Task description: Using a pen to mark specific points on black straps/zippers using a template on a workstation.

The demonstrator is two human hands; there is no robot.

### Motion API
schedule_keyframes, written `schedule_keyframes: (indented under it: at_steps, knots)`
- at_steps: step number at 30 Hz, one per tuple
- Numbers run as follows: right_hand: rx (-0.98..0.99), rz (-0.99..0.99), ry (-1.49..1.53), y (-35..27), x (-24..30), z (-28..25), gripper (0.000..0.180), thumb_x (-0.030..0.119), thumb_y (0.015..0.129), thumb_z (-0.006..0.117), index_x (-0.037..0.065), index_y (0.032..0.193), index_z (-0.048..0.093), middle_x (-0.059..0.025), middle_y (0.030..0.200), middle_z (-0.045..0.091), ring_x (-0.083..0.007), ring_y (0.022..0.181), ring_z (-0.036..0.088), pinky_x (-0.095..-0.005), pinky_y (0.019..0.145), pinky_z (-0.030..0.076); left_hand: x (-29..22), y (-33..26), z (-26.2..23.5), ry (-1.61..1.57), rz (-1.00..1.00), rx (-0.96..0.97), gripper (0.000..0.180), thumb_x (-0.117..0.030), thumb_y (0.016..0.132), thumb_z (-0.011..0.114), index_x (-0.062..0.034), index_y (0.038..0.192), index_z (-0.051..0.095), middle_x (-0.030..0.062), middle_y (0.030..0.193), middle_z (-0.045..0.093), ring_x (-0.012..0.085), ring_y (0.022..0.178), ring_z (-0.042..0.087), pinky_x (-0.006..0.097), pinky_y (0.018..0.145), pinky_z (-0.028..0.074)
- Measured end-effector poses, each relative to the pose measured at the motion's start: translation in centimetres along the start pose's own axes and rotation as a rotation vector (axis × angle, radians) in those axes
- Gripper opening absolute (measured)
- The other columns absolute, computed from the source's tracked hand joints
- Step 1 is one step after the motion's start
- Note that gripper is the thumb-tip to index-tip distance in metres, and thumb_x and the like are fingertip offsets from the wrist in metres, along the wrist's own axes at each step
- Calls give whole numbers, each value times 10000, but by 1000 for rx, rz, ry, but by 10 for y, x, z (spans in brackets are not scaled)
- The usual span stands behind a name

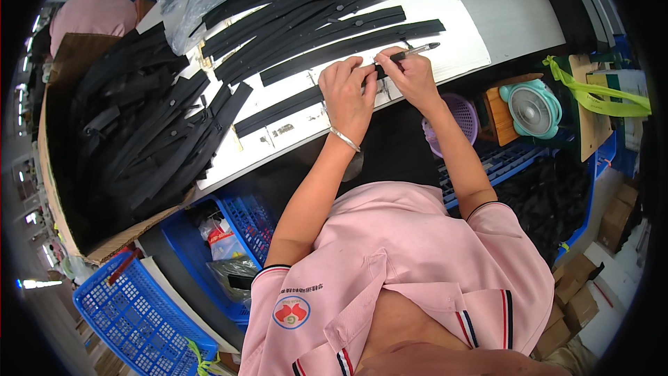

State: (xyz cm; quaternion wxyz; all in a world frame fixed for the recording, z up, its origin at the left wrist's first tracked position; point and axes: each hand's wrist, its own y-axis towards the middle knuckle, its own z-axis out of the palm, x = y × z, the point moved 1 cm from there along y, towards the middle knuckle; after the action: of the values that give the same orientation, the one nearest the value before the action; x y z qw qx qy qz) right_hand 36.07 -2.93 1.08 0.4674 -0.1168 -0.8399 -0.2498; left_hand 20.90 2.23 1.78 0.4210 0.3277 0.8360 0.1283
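A black fabric strip (280, 112) lies along the near edge of the white table (243, 160). My left hand (348, 94) is closed on the strip towards its right end, thumb and fingers pinched together. Beside it, my right hand (412, 78) grips a pen (419, 49) that points up and to the right. The right fingertips also come close to the strip's end; whether they touch it is hidden. Just beyond my hands, more black strips (355, 47) lie side by side, some with small round dark pieces on them.
At the left stands a cardboard box (66, 167) heaped with black strips. Clear plastic sheeting (182, 0) covers the table's far left. Below the right side are a purple basket (467, 113) and a turquoise fan (534, 108). Blue crates (132, 306) stand lower left.
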Motion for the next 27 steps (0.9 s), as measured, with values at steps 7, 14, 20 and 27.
schedule_keyframes:
  at_steps: [7,14,20,27]
  knots:
    - [-14,-88,-39,1,2,2,222,152,935,735,-29,807,720,-76,858,763,-171,554,624,-296,506,457,-1,0,0,3,-15,-1,98,-126,821,788,-88,912,789,27,1070,719,256,1058,615,395,980,409]
    - [-39,12,139,-3,6,-5,181,100,934,705,-41,824,680,-68,778,706,-114,559,585,-281,516,440,-1,0,-1,-11,-16,-7,104,-121,814,791,-82,910,792,33,1064,720,253,1053,618,392,978,410]
    - [64,-76,86,-2,6,-8,158,95,925,694,-29,831,668,-56,730,666,-146,543,566,-302,517,429,-1,0,0,-8,-12,-16,106,-118,811,790,-84,912,793,37,1061,720,253,1044,620,398,973,412]
    - [113,-80,-47,-2,4,-10,206,147,914,696,-18,790,698,-114,720,695,-249,584,657,-352,564,485,-1,-1,-1,-13,22,-30,102,-123,821,771,-83,914,762,66,1075,705,291,1040,612,445,947,429]
